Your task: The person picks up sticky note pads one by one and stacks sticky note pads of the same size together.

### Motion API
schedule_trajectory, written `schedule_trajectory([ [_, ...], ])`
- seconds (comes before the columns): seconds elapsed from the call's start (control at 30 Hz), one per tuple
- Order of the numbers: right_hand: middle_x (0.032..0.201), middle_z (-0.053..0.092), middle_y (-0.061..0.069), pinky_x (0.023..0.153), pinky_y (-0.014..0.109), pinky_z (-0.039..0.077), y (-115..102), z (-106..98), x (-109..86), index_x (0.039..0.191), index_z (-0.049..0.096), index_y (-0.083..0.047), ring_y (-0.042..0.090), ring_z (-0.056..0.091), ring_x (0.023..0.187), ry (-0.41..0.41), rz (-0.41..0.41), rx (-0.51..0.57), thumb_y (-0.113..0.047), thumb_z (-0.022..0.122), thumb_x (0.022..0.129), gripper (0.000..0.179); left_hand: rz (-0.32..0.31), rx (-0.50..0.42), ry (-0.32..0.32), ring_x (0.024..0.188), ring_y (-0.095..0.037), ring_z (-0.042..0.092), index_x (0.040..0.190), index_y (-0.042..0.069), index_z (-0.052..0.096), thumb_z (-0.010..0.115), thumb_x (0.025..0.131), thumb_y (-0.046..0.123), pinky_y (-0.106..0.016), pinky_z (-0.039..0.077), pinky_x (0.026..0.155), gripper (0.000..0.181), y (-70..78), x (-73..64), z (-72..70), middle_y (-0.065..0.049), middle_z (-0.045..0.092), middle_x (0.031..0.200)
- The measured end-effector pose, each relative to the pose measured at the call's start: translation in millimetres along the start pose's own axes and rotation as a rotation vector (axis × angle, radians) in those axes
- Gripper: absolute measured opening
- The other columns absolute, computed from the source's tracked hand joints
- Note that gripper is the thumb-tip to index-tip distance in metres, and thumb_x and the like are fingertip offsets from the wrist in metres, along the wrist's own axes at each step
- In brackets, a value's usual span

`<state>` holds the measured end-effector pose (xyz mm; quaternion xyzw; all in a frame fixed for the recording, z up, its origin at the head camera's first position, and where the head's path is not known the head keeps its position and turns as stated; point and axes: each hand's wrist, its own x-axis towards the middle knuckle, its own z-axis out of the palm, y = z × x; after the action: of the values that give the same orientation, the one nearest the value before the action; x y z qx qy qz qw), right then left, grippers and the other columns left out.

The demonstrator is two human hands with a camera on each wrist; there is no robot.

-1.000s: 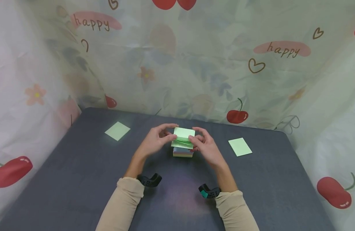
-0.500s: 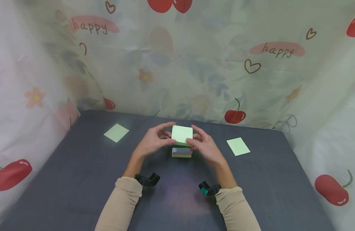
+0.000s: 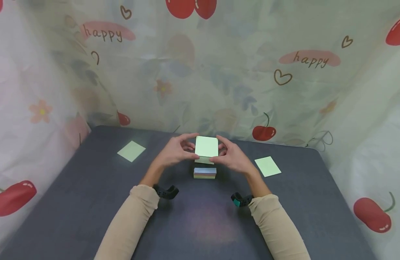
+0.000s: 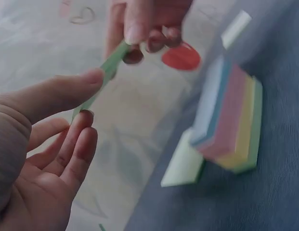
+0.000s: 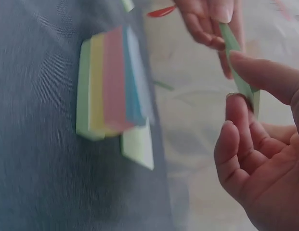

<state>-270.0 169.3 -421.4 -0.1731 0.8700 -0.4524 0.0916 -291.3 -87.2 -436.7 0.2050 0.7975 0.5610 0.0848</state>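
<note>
My left hand (image 3: 177, 148) and right hand (image 3: 232, 155) together hold a thin pad of light green sticky notes (image 3: 207, 146) by its two sides. In the left wrist view the thumb presses on one face of the green pad (image 4: 103, 77), with fingers behind it. The right thumb and fingers pinch the opposite side in the right wrist view. Below the hands, a thick sticky note stack (image 3: 204, 173) stands on the table, layered blue, pink, yellow and green. Another light green note piece (image 4: 183, 161) lies just behind that stack, partly hidden by it.
One green square note (image 3: 131, 151) lies on the dark table (image 3: 200, 224) to the left, and a second green note (image 3: 268, 166) to the right. A patterned cloth curtain (image 3: 203, 72) encloses the back and sides.
The green notes, bent apart with a gap a second ago, now lie together as a flat pad. Both hands have moved slightly away from me, and the green piece behind the stack now shows.
</note>
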Motion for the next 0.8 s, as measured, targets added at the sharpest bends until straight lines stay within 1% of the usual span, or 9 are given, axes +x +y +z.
schedule_trajectory([
  [0.07, 0.112, 0.061, 0.011, 0.078, 0.033, 0.05, 3, -1, 5.6, 0.161, 0.027, -0.008, 0.019, 0.063, 0.086, -0.007, 0.009, -0.038, -0.024, 0.081, 0.088, 0.092, -0.007, 0.054, -0.011, 0.107, -0.026, 0.07, 0.151, 0.013, 0.05, 0.088, 0.08, 0.013, -0.038, 0.058, 0.09, 0.081, -2.8, 5.0, -1.3, -0.014, 0.072, 0.11],
  [0.2, 0.1, 0.062, 0.008, 0.076, 0.034, 0.048, 10, 0, 15.9, 0.16, 0.029, -0.008, 0.02, 0.058, 0.082, -0.016, 0.017, -0.097, -0.025, 0.081, 0.088, 0.091, -0.007, 0.208, -0.021, 0.104, -0.026, 0.068, 0.15, 0.013, 0.052, 0.088, 0.079, 0.019, -0.041, 0.057, 0.09, 0.08, -9.5, 15.3, -3.3, -0.012, 0.07, 0.109],
  [0.3, 0.098, 0.062, 0.006, 0.073, 0.033, 0.047, 19, 2, 23.8, 0.159, 0.03, -0.007, 0.02, 0.056, 0.079, -0.02, 0.027, -0.124, -0.026, 0.081, 0.088, 0.09, -0.015, 0.315, -0.029, 0.105, -0.026, 0.064, 0.148, 0.014, 0.053, 0.089, 0.079, 0.024, -0.041, 0.055, 0.087, 0.079, -16.2, 23.1, -3.8, -0.012, 0.067, 0.116],
  [0.43, 0.097, 0.063, 0.005, 0.071, 0.031, 0.046, 31, 6, 34.3, 0.157, 0.032, -0.004, 0.018, 0.056, 0.077, -0.03, 0.049, -0.172, -0.029, 0.082, 0.087, 0.09, -0.039, 0.413, -0.06, 0.11, -0.026, 0.061, 0.147, 0.015, 0.055, 0.088, 0.079, 0.029, -0.038, 0.053, 0.081, 0.077, -25.9, 33.8, -2.5, -0.01, 0.063, 0.13],
  [0.5, 0.096, 0.064, 0.006, 0.071, 0.031, 0.046, 36, 7, 38.7, 0.157, 0.033, -0.003, 0.017, 0.056, 0.076, -0.037, 0.06, -0.197, -0.03, 0.082, 0.086, 0.091, -0.039, 0.452, -0.075, 0.108, -0.025, 0.059, 0.146, 0.015, 0.056, 0.088, 0.079, 0.029, -0.036, 0.05, 0.079, 0.076, -30.5, 38.8, -1.5, -0.01, 0.063, 0.13],
  [0.6, 0.095, 0.066, 0.005, 0.071, 0.03, 0.047, 43, 9, 43.7, 0.156, 0.034, -0.003, 0.016, 0.057, 0.075, -0.05, 0.081, -0.225, -0.032, 0.083, 0.085, 0.092, -0.031, 0.495, -0.088, 0.098, -0.023, 0.057, 0.144, 0.014, 0.059, 0.089, 0.078, 0.03, -0.033, 0.047, 0.076, 0.075, -37.6, 45.1, 0.4, -0.011, 0.066, 0.12],
  [0.67, 0.096, 0.067, 0.004, 0.071, 0.03, 0.047, 47, 11, 46.1, 0.156, 0.036, -0.004, 0.016, 0.058, 0.075, -0.057, 0.096, -0.24, -0.034, 0.084, 0.084, 0.092, -0.028, 0.513, -0.097, 0.091, -0.023, 0.055, 0.144, 0.012, 0.059, 0.089, 0.078, 0.03, -0.034, 0.046, 0.075, 0.075, -42.6, 47.6, 1.7, -0.013, 0.067, 0.112],
  [0.73, 0.096, 0.067, 0.003, 0.072, 0.029, 0.047, 51, 12, 48.0, 0.156, 0.037, -0.005, 0.015, 0.058, 0.076, -0.064, 0.106, -0.254, -0.036, 0.084, 0.083, 0.092, -0.036, 0.525, -0.102, 0.091, -0.022, 0.054, 0.144, 0.012, 0.059, 0.089, 0.078, 0.031, -0.035, 0.046, 0.077, 0.075, -47.7, 49.1, 3.7, -0.014, 0.067, 0.112],
  [0.8, 0.095, 0.067, 0.002, 0.073, 0.029, 0.046, 55, 13, 49.2, 0.156, 0.038, -0.006, 0.014, 0.057, 0.076, -0.07, 0.115, -0.263, -0.037, 0.084, 0.083, 0.091, -0.047, 0.533, -0.103, 0.096, -0.023, 0.056, 0.144, 0.012, 0.059, 0.089, 0.079, 0.032, -0.037, 0.048, 0.083, 0.075, -52.5, 49.8, 5.6, -0.014, 0.066, 0.119],
])
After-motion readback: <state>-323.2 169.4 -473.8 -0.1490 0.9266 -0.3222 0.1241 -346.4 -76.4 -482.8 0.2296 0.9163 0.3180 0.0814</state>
